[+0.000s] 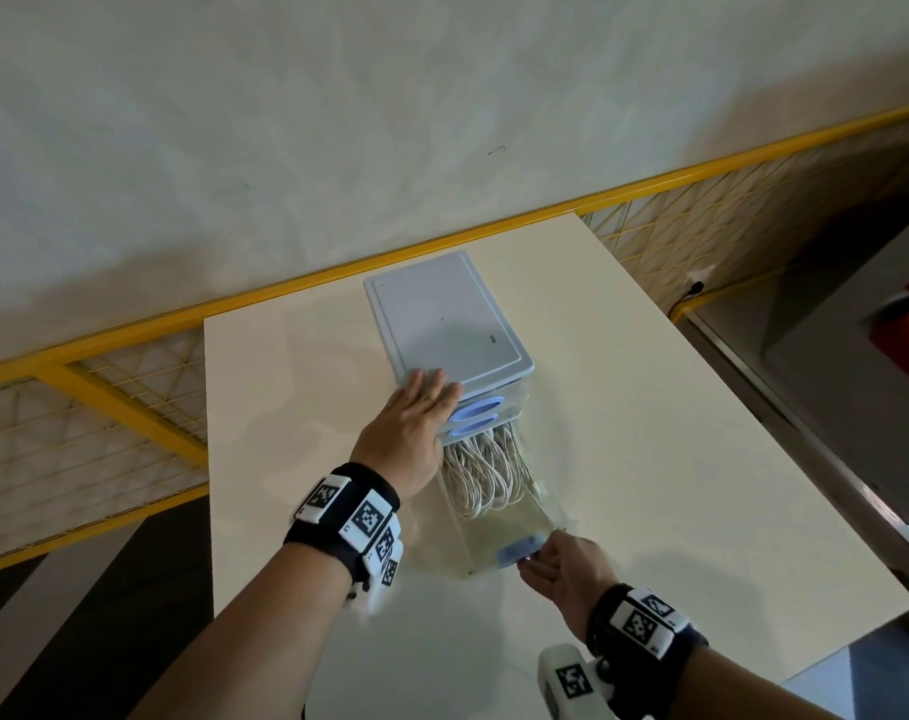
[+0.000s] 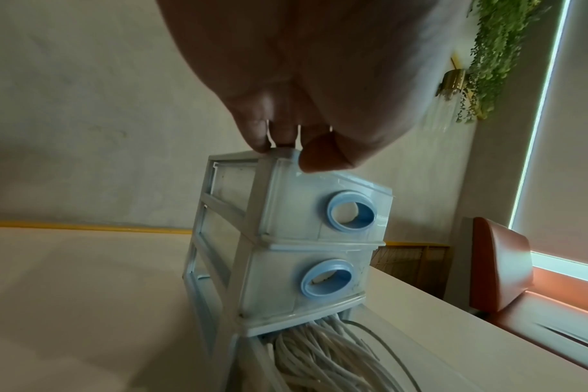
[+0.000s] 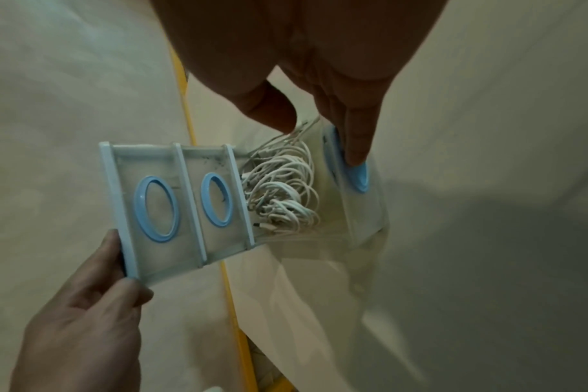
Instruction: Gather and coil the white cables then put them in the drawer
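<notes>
Surface: smooth cream table (image 1: 649,407), set against a yellow mesh railing (image 1: 145,366) and a pale plaster wall (image 1: 338,122).
Cabinet: translucent plastic drawer unit (image 1: 444,314) with blue oval pulls.
Left hand (image 1: 416,423): my fingers lie flat on the cabinet top.
Right hand (image 1: 566,569): my fingertips hook the bottom drawer (image 1: 535,522) by its pull; it stands open.
Cables: white cables (image 1: 486,472), looped, lie inside that drawer.

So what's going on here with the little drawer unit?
A person is steadying the drawer unit with the left hand laid flat on its top. The right hand has fingers on the blue handle of the bottom drawer, which is pulled out. The coiled white cables already lie inside it.
</notes>
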The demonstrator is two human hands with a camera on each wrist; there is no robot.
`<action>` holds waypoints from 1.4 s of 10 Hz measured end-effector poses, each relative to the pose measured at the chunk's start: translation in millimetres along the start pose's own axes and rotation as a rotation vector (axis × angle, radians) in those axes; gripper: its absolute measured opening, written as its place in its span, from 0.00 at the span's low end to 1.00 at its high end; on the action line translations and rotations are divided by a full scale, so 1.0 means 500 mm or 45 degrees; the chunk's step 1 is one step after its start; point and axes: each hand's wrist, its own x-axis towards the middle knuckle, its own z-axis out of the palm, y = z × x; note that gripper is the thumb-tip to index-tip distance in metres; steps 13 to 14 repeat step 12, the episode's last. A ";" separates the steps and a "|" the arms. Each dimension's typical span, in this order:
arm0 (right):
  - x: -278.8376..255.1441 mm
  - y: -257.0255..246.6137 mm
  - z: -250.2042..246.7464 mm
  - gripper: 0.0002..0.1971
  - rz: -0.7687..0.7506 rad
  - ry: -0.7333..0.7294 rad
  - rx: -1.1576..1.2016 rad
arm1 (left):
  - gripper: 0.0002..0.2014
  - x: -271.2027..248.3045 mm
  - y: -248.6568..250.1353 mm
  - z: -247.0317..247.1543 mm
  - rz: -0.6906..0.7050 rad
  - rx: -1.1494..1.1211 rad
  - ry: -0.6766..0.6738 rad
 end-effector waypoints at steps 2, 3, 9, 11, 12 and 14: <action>0.006 -0.026 0.037 0.11 -0.111 -0.028 -0.033 | 0.30 -0.003 0.009 -0.003 -0.056 -0.017 -0.030; 0.024 -0.043 0.063 0.10 -0.123 -0.043 -0.107 | 0.30 -0.002 0.012 -0.005 -0.067 -0.030 -0.025; 0.108 -0.146 0.195 0.09 -0.200 -0.275 -0.466 | 0.30 0.000 0.019 -0.005 -0.125 -0.090 -0.022; 0.078 -0.136 0.154 0.12 -0.168 -0.245 -0.426 | 0.29 0.001 0.013 0.002 -0.113 -0.095 -0.012; 0.063 -0.127 0.099 0.12 -0.201 -0.260 -0.523 | 0.29 0.001 0.009 -0.006 -0.123 -0.122 -0.015; 0.063 -0.127 0.099 0.12 -0.201 -0.260 -0.523 | 0.29 0.001 0.009 -0.006 -0.123 -0.122 -0.015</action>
